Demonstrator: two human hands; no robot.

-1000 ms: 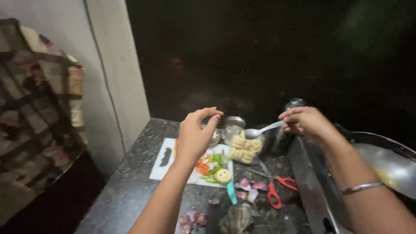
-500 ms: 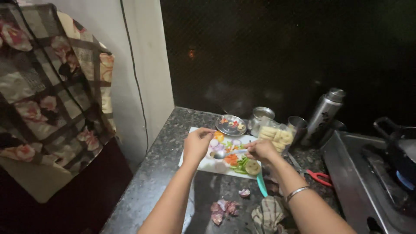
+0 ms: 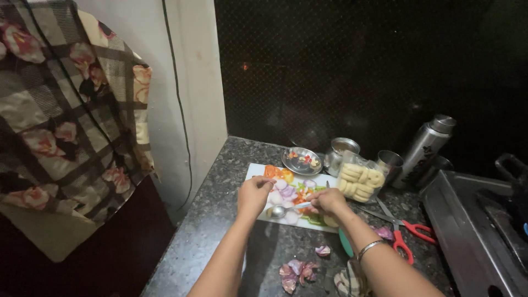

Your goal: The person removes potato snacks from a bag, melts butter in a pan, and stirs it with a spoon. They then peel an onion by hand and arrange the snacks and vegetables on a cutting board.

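Spreading wide across the lower view is the dark speckled worktop [image 3: 220, 231], and to the far left hangs a checked, flower-printed cloth [image 3: 66, 121]. At the right edge sits a steel stove [image 3: 467, 231]. Next down in size, the white cutting board [image 3: 258, 171] lies on the worktop, covered with chopped vegetables [image 3: 286, 184] in orange, green and pale purple. A tall steel flask [image 3: 424, 148] stands behind the stove corner, a clear bag of pale biscuits [image 3: 360, 181] sits at the board's far right end, and a small steel plate [image 3: 301, 160] rests just beyond the board. Red-handled scissors [image 3: 404, 231] lie to the right, onion peels [image 3: 297, 270] near the front edge. Now the hands: the left hand [image 3: 254, 195] is curled over the board, fingers bunched, though what it pinches I cannot tell. The right hand [image 3: 329, 201] is closed around the handle of a spoon [image 3: 279, 211], whose bowl rests on the board between the two hands.
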